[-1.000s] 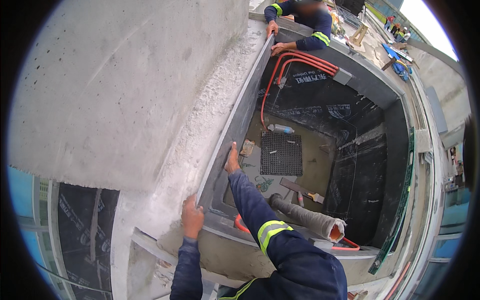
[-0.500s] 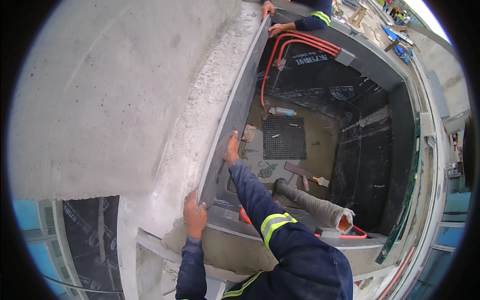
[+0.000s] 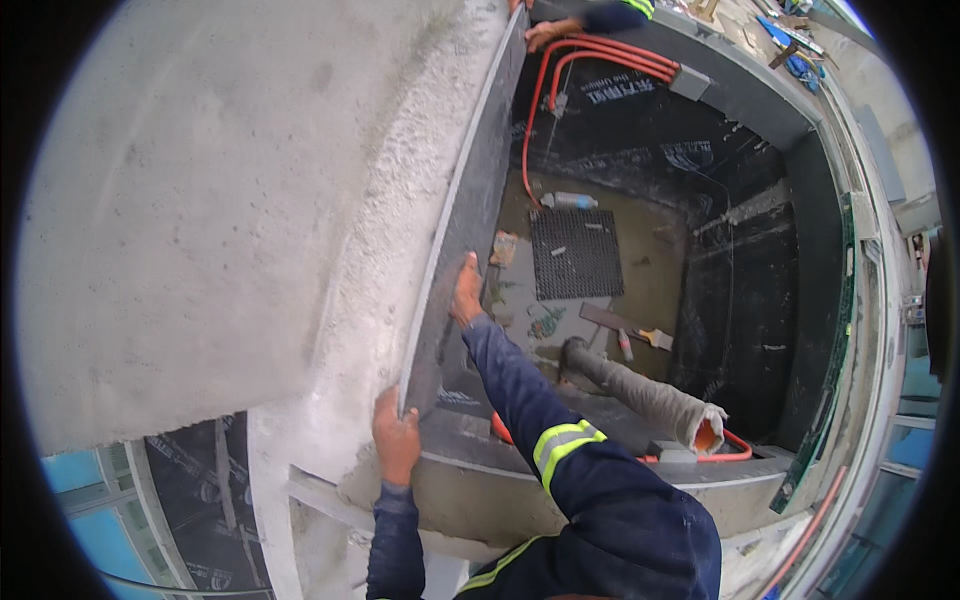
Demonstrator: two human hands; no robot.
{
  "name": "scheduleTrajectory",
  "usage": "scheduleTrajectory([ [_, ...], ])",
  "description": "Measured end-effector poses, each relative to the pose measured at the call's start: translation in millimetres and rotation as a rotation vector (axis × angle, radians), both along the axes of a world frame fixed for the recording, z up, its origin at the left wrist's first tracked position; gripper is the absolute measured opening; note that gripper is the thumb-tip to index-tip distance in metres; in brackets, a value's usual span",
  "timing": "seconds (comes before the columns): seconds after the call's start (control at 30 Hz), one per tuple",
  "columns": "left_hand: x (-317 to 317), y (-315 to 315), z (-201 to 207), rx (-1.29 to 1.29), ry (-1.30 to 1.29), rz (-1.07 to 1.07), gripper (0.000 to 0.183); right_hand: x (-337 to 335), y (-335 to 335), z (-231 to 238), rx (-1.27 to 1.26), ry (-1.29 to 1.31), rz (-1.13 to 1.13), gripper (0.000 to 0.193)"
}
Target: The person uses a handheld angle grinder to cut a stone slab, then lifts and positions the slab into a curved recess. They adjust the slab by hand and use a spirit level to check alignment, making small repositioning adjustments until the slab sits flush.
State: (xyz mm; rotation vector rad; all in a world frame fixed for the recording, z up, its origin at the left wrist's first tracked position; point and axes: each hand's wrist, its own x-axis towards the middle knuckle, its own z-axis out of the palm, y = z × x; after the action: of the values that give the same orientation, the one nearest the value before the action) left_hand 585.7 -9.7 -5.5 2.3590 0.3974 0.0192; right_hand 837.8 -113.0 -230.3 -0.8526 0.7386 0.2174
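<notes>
Left hand (image 3: 397,437) grips the grey panel (image 3: 482,180), right hand (image 3: 467,292) lies flat against it, co-worker (image 3: 612,16) mostly cropped.

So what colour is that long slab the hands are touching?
The slab's broad face is dark grey; it shows best in the head view.

The left hand (image 3: 397,437) grips the near end of a grey slab (image 3: 478,200); the right hand (image 3: 466,291) lies on its face. Beyond both, a co-worker's 2 hands (image 3: 541,37) touch its far part.
</notes>
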Motion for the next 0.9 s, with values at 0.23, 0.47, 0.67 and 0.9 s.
scheduleTrajectory([
  [0.23,8.3,-5.5,-0.9,0.094,-0.037,0.004,0.054,27.1,9.1,24.1,0.048,0.024,-0.008,0.076],
  [0.47,8.0,-7.1,2.6,0.044,0.036,0.021,0.058,25.8,5.8,19.5,0.02,0.051,0.021,0.08],
  [0.67,11.3,-8.9,-6.1,0.095,-0.001,-0.058,0.056,29.8,-12.1,0.7,0.147,-0.054,0.066,0.086],
  [0.9,14.5,5.4,2.8,-0.026,0.033,-0.1,0.05,2.3,-15.2,72.9,-0.542,0.259,0.419,0.079],
])
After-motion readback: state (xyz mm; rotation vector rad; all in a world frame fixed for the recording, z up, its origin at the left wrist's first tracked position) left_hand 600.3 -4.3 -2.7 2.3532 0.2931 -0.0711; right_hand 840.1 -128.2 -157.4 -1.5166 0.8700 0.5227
